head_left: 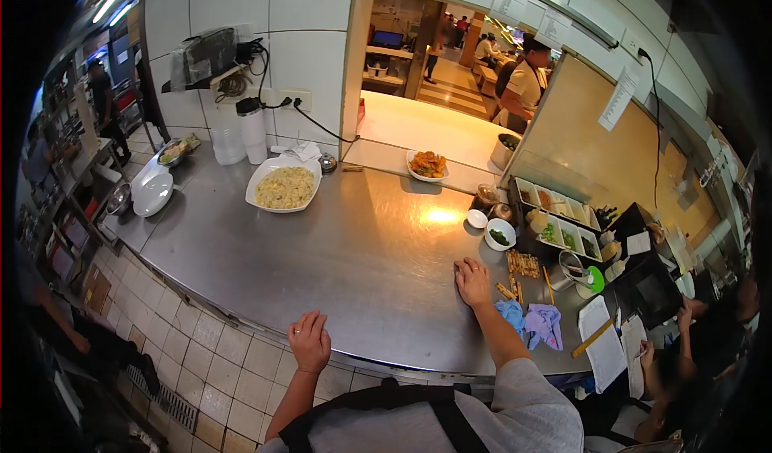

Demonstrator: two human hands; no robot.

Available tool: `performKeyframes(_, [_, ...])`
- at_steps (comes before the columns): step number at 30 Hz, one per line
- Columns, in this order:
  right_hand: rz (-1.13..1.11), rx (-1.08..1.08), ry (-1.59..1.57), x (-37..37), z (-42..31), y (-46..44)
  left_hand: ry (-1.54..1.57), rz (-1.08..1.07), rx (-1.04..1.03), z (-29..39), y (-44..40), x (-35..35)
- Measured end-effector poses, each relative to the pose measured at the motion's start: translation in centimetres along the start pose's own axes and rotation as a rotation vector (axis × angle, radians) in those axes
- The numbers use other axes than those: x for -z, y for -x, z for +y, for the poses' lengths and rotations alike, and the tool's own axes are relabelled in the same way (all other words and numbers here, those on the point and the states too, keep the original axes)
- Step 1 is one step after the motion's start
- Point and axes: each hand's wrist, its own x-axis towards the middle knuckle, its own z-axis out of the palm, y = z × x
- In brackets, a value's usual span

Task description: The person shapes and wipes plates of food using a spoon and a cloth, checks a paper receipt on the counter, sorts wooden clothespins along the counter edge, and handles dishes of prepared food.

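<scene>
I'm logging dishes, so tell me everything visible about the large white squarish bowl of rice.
The large white squarish bowl looks glossy and ceramic, with rounded corners and a plain rim. It stands upright on the silver steel counter, filled with pale yellow rice. Crumpled white paper lies just behind; whether they touch is unclear.

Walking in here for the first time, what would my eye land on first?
Probably the rice in its white bowl, left of centre on the steel counter. Next, the orange food on the hatch ledge, near the middle. Then the right hand on the counter and the left hand at its front edge.
</scene>
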Motion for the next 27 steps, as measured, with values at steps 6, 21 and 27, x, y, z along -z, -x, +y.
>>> performKeyframes(6, [0.009, -0.001, 0.010, 0.1, -0.1, -0.2, 0.005, 0.004, 0.017, 0.1, 0.3, -0.2])
performKeyframes(21, [0.010, 0.005, -0.002, -0.1, 0.2, 0.0, -0.019, 0.025, 0.000, 0.0, 0.3, 0.2])
performKeyframes(27, [-0.020, 0.006, 0.034, -0.7, 0.2, -0.1, 0.005, 0.029, -0.005, -0.6, 0.6, 0.3])
